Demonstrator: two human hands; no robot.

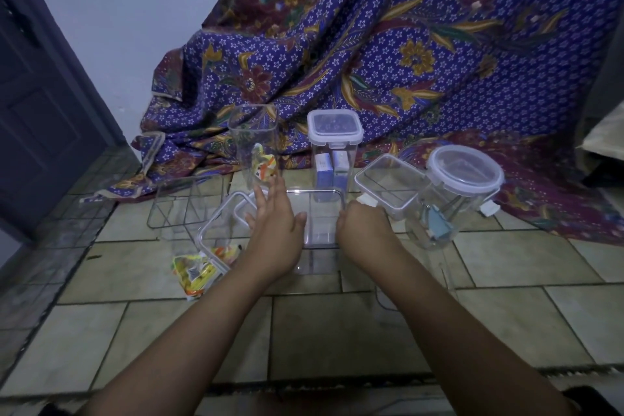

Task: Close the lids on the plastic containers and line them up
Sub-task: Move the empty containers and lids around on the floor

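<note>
A clear square container (317, 230) without a lid stands on the tiled floor between my hands. My left hand (275, 219) rests flat on its left rim with the fingers spread. My right hand (363, 223) curls around its right rim, beside the white clip of a clear lid (388, 186). That lid leans against a round container (452, 199) with a closed lid. Behind stand a tall container (334, 152) with its lid shut and blue boxes inside, and a tall open container (256, 142) holding a snack packet.
Left of my hand lies a container (219, 240) with yellow snack packets and a loose lid (246, 209) on it. Another open clear container (185, 203) stands further left. A purple patterned cloth (405, 44) drapes behind; a dark door (40, 94) is at left.
</note>
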